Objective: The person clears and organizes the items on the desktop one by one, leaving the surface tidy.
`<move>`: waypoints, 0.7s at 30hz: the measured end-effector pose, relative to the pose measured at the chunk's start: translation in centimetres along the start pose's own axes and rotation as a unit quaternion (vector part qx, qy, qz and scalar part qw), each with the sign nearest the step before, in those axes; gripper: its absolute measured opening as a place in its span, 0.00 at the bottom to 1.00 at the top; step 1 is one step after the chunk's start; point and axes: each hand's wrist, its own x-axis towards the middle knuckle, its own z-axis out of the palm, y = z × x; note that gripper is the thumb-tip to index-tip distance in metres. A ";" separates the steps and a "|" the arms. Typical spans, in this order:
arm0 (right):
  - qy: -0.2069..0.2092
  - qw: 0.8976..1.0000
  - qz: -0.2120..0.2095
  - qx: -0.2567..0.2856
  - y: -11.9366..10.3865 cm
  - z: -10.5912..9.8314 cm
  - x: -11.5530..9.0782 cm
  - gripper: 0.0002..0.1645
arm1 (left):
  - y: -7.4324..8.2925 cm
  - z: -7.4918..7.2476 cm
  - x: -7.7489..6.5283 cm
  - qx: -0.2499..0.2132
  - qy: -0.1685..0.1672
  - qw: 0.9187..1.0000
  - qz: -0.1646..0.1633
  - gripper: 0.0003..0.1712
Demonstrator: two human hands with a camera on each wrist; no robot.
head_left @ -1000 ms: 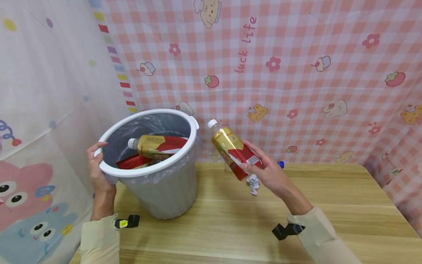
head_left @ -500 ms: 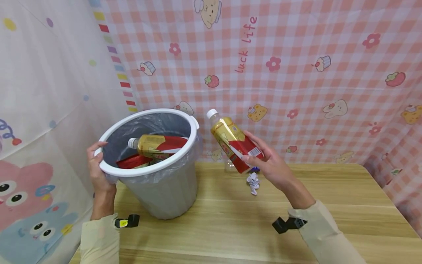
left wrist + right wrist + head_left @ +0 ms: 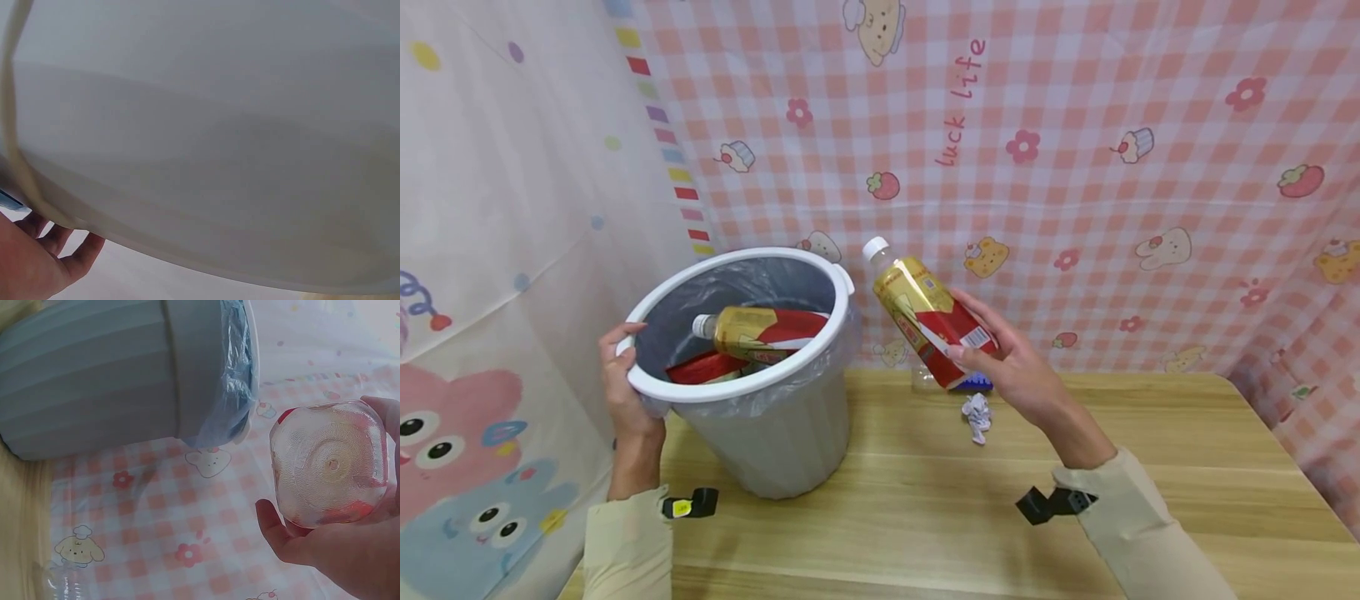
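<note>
At the left stands a grey trash can (image 3: 782, 450) with a white rim and a clear liner bag. My left hand (image 3: 628, 396) grips its rim at the left; in the left wrist view the fingers (image 3: 84, 256) curl at the rim's edge. A red and gold plastic bottle (image 3: 767, 329) lies inside, over a red package or wrapper (image 3: 703, 367). My right hand (image 3: 1026, 379) holds a similar bottle (image 3: 928, 312) by its lower part, to the right of the can, tilted with its white cap up and left. The right wrist view shows its clear base (image 3: 334, 465).
A crumpled paper ball (image 3: 977, 417) lies on the wooden table (image 3: 925, 517). Behind the held bottle, a clear plastic bottle with a blue part (image 3: 976, 383) lies near the back edge, partly hidden. A pink checked cloth (image 3: 1075, 208) hangs behind the table.
My right hand has raised the held bottle and shifted it slightly left, uncovering part of the clear bottle behind. The left hand and trash can have stayed in place.
</note>
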 end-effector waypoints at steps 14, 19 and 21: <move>-0.004 1.000 -0.004 -0.016 -1.4 0.4 0.4 0.40 | 0.0 -0.2 0.1 -0.004 -0.004 1.000 0.002 0.18; -0.004 1.000 -0.006 -0.020 -2.0 0.6 0.7 0.40 | 0.0 -0.2 0.1 -0.015 -0.003 1.000 0.004 0.18; -0.007 1.000 -0.014 -0.019 -2.2 0.7 0.8 0.40 | 0.0 -0.1 0.0 -0.013 -0.003 1.000 0.004 0.18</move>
